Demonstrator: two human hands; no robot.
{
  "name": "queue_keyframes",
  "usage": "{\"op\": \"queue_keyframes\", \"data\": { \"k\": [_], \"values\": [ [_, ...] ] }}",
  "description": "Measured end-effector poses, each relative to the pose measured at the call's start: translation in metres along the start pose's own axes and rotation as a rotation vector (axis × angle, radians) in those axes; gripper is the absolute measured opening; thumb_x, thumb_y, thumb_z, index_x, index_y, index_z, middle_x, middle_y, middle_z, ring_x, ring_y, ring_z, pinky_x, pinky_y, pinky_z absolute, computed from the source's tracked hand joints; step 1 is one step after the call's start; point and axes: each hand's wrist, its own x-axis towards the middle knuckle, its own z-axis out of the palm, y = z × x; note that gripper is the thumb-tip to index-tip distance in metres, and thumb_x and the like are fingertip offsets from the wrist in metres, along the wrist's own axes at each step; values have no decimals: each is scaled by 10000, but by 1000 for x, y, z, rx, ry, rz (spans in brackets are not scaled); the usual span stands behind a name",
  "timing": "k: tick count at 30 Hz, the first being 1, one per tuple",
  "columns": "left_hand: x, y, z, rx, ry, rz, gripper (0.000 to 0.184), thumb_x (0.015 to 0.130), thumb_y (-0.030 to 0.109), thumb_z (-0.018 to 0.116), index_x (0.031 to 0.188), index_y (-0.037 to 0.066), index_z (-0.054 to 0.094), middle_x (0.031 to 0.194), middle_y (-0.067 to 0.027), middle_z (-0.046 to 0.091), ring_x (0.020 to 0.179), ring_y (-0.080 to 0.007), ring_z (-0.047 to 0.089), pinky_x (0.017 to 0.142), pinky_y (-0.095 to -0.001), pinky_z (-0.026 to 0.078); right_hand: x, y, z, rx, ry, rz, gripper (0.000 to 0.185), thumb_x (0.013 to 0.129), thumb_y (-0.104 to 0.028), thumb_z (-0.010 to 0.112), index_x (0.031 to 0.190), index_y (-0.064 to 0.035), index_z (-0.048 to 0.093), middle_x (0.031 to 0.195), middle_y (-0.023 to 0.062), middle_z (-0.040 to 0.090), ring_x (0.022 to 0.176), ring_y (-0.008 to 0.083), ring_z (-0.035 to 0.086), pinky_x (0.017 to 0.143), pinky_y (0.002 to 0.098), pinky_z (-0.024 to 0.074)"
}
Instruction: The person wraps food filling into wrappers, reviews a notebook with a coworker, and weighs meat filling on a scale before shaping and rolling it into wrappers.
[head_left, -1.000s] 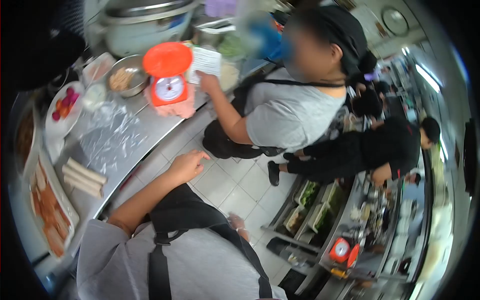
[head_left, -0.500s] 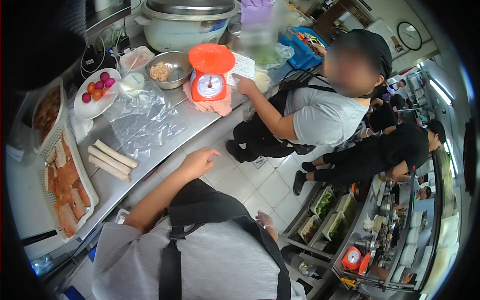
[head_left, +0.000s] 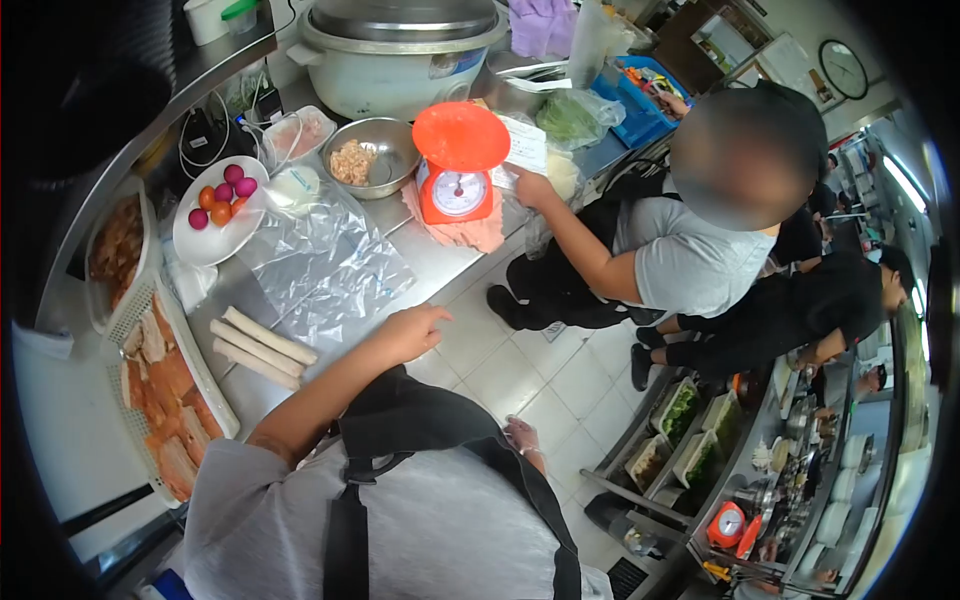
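My left hand [head_left: 412, 334] is in the air just off the counter's front edge, loosely bent with finger and thumb apart, holding nothing visible. Nearest to it is a clear plastic sheet [head_left: 325, 265] lying on the steel counter. Several pale, long rolls [head_left: 262, 345] lie to its left. My right hand [head_left: 522, 436], seemingly in a clear glove, hangs low beside my body over the floor; its fingers are partly hidden. Farther along the counter stands an orange kitchen scale [head_left: 458, 190] on a pink cloth [head_left: 460, 232], beside a metal bowl [head_left: 400, 150] with minced food inside.
A white plate [head_left: 215, 238] bears magenta and orange round items. White baskets [head_left: 218, 395] of meat slabs stand at left. At the right, a co-worker [head_left: 700, 260] in grey touches a paper [head_left: 522, 145] by the scale. Food containers [head_left: 700, 455] sit behind, on my right.
My view has turned slightly, so the counter and co-worker appear farther right and lower. My left hand stays off the counter edge, its fingers a little more bent. The co-worker still touches the paper.
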Motion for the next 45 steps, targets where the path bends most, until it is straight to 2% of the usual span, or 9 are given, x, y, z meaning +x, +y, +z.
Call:
{"op": "queue_keyframes", "data": {
  "k": [2, 7, 9, 11, 18, 23, 29, 33, 45],
  "values": [
    [3, -15, 6, 24, -14, -3, 371, 803, 127, 583, 1173, 129, 562, 927, -108, 590, 877, -277, 596, 744, -383, 478, 9, 17, 5, 138, -62, -7, 314, 857, -115, 572, 1166, -75, 604, 807, 49, 657, 598, 113, 590, 514, 228, 480],
    [34, 7, -12, 260, 130, 51, 399, 789, 108, 590, 1187, 126, 555, 1074, -130, 540, 1026, -304, 536, 779, -409, 472, 0, 23, 16, -379, -24, -193, 284, 841, -109, 560, 1117, -97, 628, 777, 32, 656, 557, 103, 564, 472, 231, 441],
    [76, 30, -47, 383, 424, 338, 386, 762, 81, 598, 1145, 126, 594, 1112, -135, 506, 1079, -326, 484, 839, -428, 448, 5, 29, 7, -126, -62, -19, 283, 822, -38, 575, 1100, -53, 628, 766, 54, 648, 575, 114, 577, 502, 237, 456],
    [122, 63, -89, 492, 535, 317, 346, 736, 53, 597, 1074, 116, 636, 1051, -130, 517, 1059, -329, 480, 890, -437, 418, 17, 26, -2, 68, -24, 116, 306, 780, 23, 596, 1083, -12, 625, 762, 79, 645, 601, 132, 600, 503, 235, 461],
    [292, 65, -136, 950, 404, 454, 166, 761, 154, 596, 867, 166, 724, 1009, -113, 542, 1074, -280, 483, 926, -457, 364, 47, -28, -27, 152, 20, 52, 354, 793, -47, 600, 1147, -43, 598, 808, 76, 659, 580, 116, 591, 510, 233, 494],
    [420, -7, -105, 1034, 304, 178, 197, 756, 140, 594, 892, 102, 732, 1073, -129, 576, 1090, -285, 489, 964, -453, 348, 58, -49, -50, 134, 13, 68, 283, 837, -71, 581, 1117, -39, 599, 795, 73, 652, 576, 124, 588, 503, 237, 497],
    [406, 62, -108, 1086, -354, -307, 389, 841, 185, 515, 1157, -14, 627, 1183, -186, 618, 1126, -293, 578, 895, -383, 462, 97, -23, -103, 207, -4, 135, 296, 815, -62, 606, 1111, -57, 606, 775, 80, 646, 547, 148, 580, 478, 270, 483],
    [368, 58, -48, 569, -6, -457, 662, 833, 140, 488, 1418, -59, 251, 1069, -237, 643, 985, -342, 639, 837, -465, 484, 119, -23, -136, 317, -30, 131, 277, 839, -102, 615, 1112, -57, 606, 776, 85, 645, 575, 154, 591, 501, 260, 486],
    [356, 34, -23, 261, 212, -619, 731, 814, 154, 492, 1425, -77, 163, 987, -303, 626, 934, -410, 626, 813, -455, 485, 130, -112, -191, -182, -132, 54, 321, 864, -138, 555, 1176, -65, 575, 866, 102, 663, 657, 220, 626, 576, 333, 499]
  ]
}}
